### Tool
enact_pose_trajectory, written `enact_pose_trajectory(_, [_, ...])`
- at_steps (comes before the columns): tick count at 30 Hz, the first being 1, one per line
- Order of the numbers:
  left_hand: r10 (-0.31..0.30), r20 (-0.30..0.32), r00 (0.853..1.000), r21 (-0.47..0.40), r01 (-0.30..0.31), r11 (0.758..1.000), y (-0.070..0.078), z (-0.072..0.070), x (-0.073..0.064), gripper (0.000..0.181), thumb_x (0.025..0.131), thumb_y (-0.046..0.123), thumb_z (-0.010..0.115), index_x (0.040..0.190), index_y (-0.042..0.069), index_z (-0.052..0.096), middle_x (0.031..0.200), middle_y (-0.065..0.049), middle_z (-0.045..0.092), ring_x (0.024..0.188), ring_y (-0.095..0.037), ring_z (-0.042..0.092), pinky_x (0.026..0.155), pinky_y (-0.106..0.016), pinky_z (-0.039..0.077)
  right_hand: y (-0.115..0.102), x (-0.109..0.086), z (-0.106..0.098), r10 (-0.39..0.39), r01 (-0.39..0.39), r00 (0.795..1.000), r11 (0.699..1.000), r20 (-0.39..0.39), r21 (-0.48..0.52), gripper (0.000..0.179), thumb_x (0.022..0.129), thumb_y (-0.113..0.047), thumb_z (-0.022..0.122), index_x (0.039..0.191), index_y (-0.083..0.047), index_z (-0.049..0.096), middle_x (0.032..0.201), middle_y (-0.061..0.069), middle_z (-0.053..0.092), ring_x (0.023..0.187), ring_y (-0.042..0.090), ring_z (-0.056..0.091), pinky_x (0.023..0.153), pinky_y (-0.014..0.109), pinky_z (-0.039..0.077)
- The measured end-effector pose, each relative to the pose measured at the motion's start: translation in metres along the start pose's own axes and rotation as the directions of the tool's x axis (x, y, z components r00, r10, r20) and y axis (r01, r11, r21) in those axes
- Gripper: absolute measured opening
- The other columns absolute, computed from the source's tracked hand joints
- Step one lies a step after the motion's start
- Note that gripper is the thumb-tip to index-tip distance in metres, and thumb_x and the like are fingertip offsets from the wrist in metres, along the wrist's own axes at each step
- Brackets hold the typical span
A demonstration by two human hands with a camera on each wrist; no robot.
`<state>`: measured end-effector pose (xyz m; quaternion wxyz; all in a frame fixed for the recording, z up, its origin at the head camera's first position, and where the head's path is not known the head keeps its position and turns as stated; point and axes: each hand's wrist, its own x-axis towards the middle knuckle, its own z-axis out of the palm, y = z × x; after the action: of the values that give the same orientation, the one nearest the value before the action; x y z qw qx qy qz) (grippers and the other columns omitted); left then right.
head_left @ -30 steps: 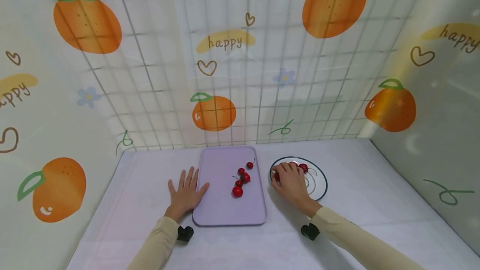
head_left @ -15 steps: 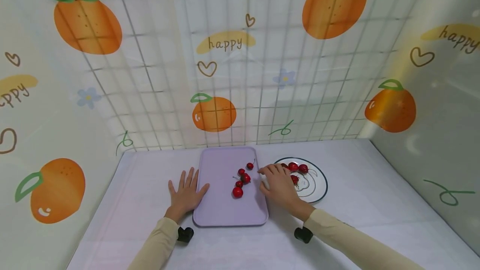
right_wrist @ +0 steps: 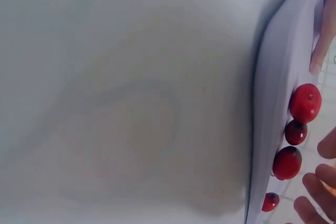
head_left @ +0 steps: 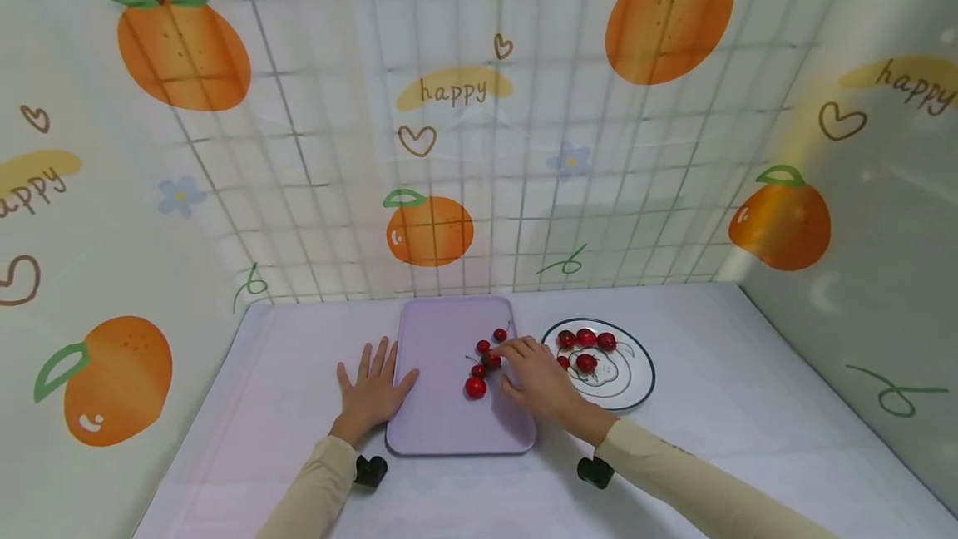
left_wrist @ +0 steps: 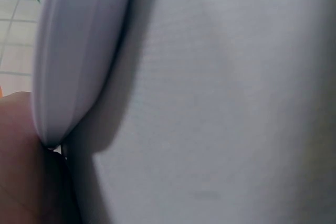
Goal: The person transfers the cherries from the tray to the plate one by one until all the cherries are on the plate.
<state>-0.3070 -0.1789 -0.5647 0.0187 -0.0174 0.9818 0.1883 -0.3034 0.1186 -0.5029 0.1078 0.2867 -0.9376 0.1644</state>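
A lilac tray [head_left: 437,373] carries several red cherries, strung in a slanting row on its right half; the biggest cherry [head_left: 475,388] lies nearest the front. My right hand [head_left: 542,379] is over the tray's right edge, fingertips right at a cherry [head_left: 491,361] in the middle of the row. In the right wrist view its fingers [right_wrist: 317,187] are loosely bent and spread beside the cherries [right_wrist: 287,163], with no fruit between them. My left hand [head_left: 370,393] lies flat with fingers spread on the table, its thumb across the tray's left rim.
A round glass plate [head_left: 636,393] with a dark rim stands right of the tray, bearing several more red cherries [head_left: 586,338]. A white cloth [head_left: 299,323] covers the table. Behind it hangs a curtain [head_left: 486,148] printed with oranges, with a grid showing through.
My right hand has moved left from over the plate to the cherries on the tray, uncovering the fruit on the plate. The left hand stays in place.
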Motion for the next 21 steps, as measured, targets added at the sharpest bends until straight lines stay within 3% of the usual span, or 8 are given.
enact_pose_trajectory(10, [0.006, -0.011, 1.0, 0.011, -0.006, 1.0, 0.0025, -0.0025, -0.0031, 0.083, 0.102, 0.067, 0.036, 0.166, 0.017, 0.018, 0.176, -0.004, 0.009, 0.164, -0.034, 0.002, 0.123, -0.073, -0.01, -0.0013, -0.0005, 0.0081, -0.156, 0.155, 0.986, 0.988, 0.064, 0.018, 0.054, 0.092, -0.019, 0.074, 0.144, -0.021, 0.059, 0.142, 0.005, 0.062, 0.131, 0.027, 0.056, 0.11, 0.054, 0.05])
enact_pose_trajectory(17, [0.007, -0.009, 1.0, 0.01, -0.006, 1.0, 0.0044, -0.0048, -0.0048, 0.08, 0.103, 0.063, 0.037, 0.166, 0.017, 0.019, 0.176, -0.004, 0.01, 0.164, -0.034, 0.004, 0.123, -0.072, -0.009, -0.0043, 0.0012, 0.009, -0.182, 0.18, 0.978, 0.983, 0.106, 0.028, 0.053, 0.093, -0.022, 0.075, 0.144, -0.024, 0.06, 0.146, 0.004, 0.06, 0.135, 0.03, 0.056, 0.112, 0.054, 0.049])
enact_pose_trajectory(21, [0.008, -0.009, 1.0, -0.001, -0.008, 1.0, 0.0052, -0.0057, -0.0055, 0.081, 0.102, 0.064, 0.037, 0.165, 0.015, 0.021, 0.176, -0.004, 0.012, 0.164, -0.034, 0.005, 0.123, -0.073, -0.009, -0.004, 0.0012, 0.0102, -0.199, 0.197, 0.974, 0.98, 0.105, 0.028, 0.048, 0.092, -0.02, 0.076, 0.139, -0.02, 0.064, 0.141, 0.005, 0.062, 0.129, 0.027, 0.06, 0.106, 0.05, 0.053])
